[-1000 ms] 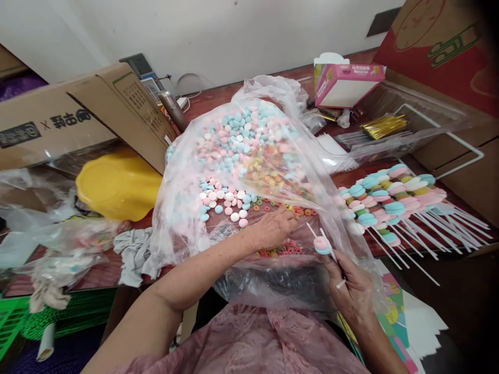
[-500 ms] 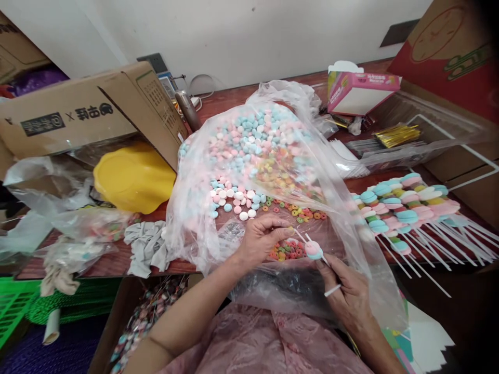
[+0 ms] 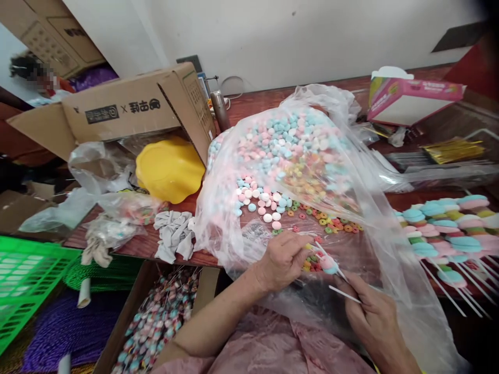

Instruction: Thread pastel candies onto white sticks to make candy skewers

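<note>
Plastic, clear and crumpled, forms the big bag [image 3: 384, 234] spread over the counter [image 3: 265, 97], and from my remote view I see what fills it: pink, blue and white round candies [image 3: 280, 142], with ring candies [image 3: 307, 176] heaped toward its right side and more scattered at its near end. Over that near end, my right hand [image 3: 368, 306] grips a white stick [image 3: 343, 275] carrying a pink-and-blue piece [image 3: 328, 264], plus a second white stick [image 3: 345, 294]. My left hand [image 3: 286, 257] has its fingertips at the upper tip of the first stick; whether they are closed on anything, I cannot tell.

Left of the big bag I see a cardboard box [image 3: 128, 111] with a yellow scalloped dish [image 3: 167, 169] at its open side, then a small clear bag [image 3: 136, 205] with colored bits inside. Below and left of the big bag, a carton [image 3: 206, 291] is packed with candy sticks [image 3: 159, 317]. Right of the big bag, a clear tray [image 3: 448, 176] holds gold ties [image 3: 454, 150] and thin sticks [image 3: 409, 160]; nearer me on that side lie stacked skewers [image 3: 456, 234].
</note>
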The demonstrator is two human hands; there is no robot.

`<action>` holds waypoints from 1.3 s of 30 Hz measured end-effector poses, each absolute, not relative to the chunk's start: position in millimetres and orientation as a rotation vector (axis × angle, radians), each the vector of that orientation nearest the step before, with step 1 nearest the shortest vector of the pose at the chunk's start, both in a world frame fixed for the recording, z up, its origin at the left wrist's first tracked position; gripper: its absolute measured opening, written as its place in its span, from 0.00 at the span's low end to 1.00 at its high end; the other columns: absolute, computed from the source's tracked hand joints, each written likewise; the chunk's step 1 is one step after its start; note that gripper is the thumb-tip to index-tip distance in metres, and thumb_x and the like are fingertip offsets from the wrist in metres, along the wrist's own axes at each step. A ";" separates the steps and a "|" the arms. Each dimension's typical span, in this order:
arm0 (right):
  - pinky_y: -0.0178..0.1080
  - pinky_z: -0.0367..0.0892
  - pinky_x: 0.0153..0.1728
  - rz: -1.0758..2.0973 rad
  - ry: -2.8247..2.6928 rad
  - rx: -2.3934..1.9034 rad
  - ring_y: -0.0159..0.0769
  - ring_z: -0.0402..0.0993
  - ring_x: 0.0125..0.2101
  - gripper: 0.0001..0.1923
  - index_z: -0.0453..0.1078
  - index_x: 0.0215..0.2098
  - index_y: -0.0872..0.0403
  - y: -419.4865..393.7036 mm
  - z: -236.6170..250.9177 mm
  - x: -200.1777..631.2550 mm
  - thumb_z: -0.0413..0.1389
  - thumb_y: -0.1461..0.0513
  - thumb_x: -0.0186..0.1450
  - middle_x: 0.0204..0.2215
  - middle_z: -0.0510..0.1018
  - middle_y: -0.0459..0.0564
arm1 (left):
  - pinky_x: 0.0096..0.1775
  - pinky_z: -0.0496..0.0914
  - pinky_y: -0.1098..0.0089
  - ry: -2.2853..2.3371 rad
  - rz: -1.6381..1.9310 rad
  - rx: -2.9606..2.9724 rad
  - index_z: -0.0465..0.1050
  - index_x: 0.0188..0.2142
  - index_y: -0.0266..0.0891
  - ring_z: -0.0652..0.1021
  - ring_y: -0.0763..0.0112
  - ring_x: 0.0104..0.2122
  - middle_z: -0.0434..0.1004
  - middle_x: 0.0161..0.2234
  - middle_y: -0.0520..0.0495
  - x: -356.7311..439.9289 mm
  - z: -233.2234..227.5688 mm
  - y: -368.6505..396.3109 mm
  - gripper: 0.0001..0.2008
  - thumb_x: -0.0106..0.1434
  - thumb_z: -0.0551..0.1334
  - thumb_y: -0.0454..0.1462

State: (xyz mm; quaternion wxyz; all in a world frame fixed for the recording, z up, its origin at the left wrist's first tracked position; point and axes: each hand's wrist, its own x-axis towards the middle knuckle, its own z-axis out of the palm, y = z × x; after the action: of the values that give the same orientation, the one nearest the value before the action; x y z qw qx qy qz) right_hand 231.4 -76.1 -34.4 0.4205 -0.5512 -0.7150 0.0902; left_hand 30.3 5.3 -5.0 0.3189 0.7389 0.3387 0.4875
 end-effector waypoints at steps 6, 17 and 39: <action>0.28 0.69 0.22 0.252 -1.778 -1.260 0.30 0.76 0.19 0.09 0.76 0.44 0.53 -74.9 -26.2 215.1 0.54 0.64 0.68 0.23 0.80 0.43 | 0.31 0.71 0.75 0.798 1.204 0.787 0.73 0.54 0.40 0.72 0.80 0.24 0.72 0.27 0.56 39.6 7.4 3.3 0.32 0.50 0.77 0.41; 0.30 0.68 0.18 0.235 -1.706 -1.320 0.32 0.74 0.16 0.08 0.77 0.40 0.52 -66.6 -36.1 222.4 0.56 0.59 0.68 0.21 0.79 0.43 | 0.33 0.73 0.69 0.822 0.905 0.977 0.78 0.45 0.36 0.78 0.70 0.28 0.81 0.31 0.48 27.2 -6.0 15.6 0.27 0.48 0.77 0.46; 0.31 0.76 0.23 0.159 -1.706 -1.315 0.36 0.82 0.22 0.10 0.79 0.42 0.51 -52.3 -49.7 240.8 0.56 0.61 0.67 0.31 0.86 0.47 | 0.49 0.68 0.61 1.567 0.635 2.171 0.78 0.39 0.36 0.75 0.60 0.43 0.78 0.41 0.43 -24.1 -15.0 82.5 0.09 0.58 0.63 0.29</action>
State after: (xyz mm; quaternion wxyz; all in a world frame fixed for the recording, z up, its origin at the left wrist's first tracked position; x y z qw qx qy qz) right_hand 240.8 -52.3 -49.7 0.4717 -0.5368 -0.6965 0.0651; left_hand -24.1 82.5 -15.0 0.1937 0.7741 0.5585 0.2264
